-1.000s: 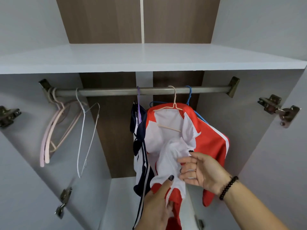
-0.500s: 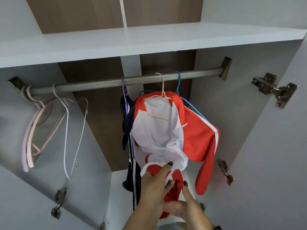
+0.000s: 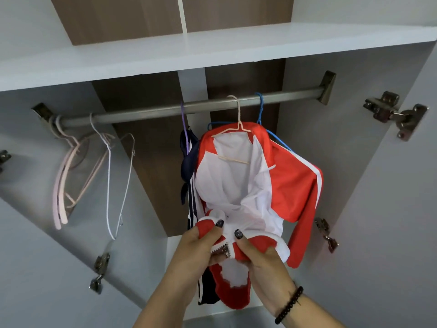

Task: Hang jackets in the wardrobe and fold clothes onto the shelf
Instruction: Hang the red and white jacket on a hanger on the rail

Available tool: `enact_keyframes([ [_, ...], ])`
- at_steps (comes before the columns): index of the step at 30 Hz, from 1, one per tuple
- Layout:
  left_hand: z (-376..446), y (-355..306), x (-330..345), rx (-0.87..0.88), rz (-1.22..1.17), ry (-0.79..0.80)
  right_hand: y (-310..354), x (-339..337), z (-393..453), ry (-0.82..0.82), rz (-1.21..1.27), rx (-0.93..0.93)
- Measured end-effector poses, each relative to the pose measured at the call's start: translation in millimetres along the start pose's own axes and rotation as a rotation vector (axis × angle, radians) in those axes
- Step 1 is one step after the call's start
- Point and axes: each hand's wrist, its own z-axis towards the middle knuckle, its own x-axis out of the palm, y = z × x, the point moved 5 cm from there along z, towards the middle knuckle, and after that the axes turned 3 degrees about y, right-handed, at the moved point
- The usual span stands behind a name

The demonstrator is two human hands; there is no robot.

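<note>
Since half a second ago, both of my hands have come up onto the jacket's front edges, and my right hand, which sat low under the hem, now grips the right edge.

My left hand (image 3: 201, 242) pinches the left front edge of the red jacket (image 3: 293, 185) between thumb and curled fingers. My right hand (image 3: 257, 259) pinches the facing edge the same way, so the two zipper halves meet between my thumbs. The metal zipper slider (image 3: 225, 251) sits right there, at the bottom of the white zipper teeth.

That jacket hangs open on a pale pink hanger (image 3: 237, 129), which is hooked over the metal rail (image 3: 146, 112) under the white shelf (image 3: 212, 50). Its white lining shows, and its right sleeve droops beside my right wrist. Just to its left, touching it, hangs a dark navy garment (image 3: 188, 166) with white stripes on a purple hanger (image 3: 184, 119). A blue hanger (image 3: 261, 110) hooks on the rail just behind the red jacket.

Well apart at the rail's left end hang several bare hangers: pink ones (image 3: 59, 185) and a thin white wire one (image 3: 108, 185). A black bead bracelet (image 3: 289, 305) circles my right wrist.
</note>
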Motion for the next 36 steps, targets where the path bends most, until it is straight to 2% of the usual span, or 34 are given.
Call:
enact_keyframes([
  [2,-4.6,-1.9,-4.1,0.005,0.028,0.036,4.0,-2.7,-1.5,-0.059,-0.067,-0.061],
  [6,-11.0,0.3,-9.8,0.016,0.135,0.05,2.7,-3.8,-5.4,-0.123,0.022,-0.027],
  [11,-13.1,9.1,-6.7,-0.007,0.134,0.064,9.9,1.8,-14.8,-0.098,0.131,-0.017],
  [14,-12.1,12.4,-2.2,-0.019,0.034,0.078,12.3,1.5,-19.8,-0.111,0.2,0.02],
  [20,-8.3,7.2,0.6,-0.034,-0.503,0.249,14.1,-5.4,-24.1,-0.056,0.214,0.143],
  [29,-3.3,5.0,19.3,0.014,-0.619,0.286,21.4,-20.9,-26.5,-0.111,0.076,0.121],
  [36,-3.7,-1.1,32.6,0.054,-0.579,0.242,21.7,-17.7,-27.7,-0.082,0.207,0.076],
])
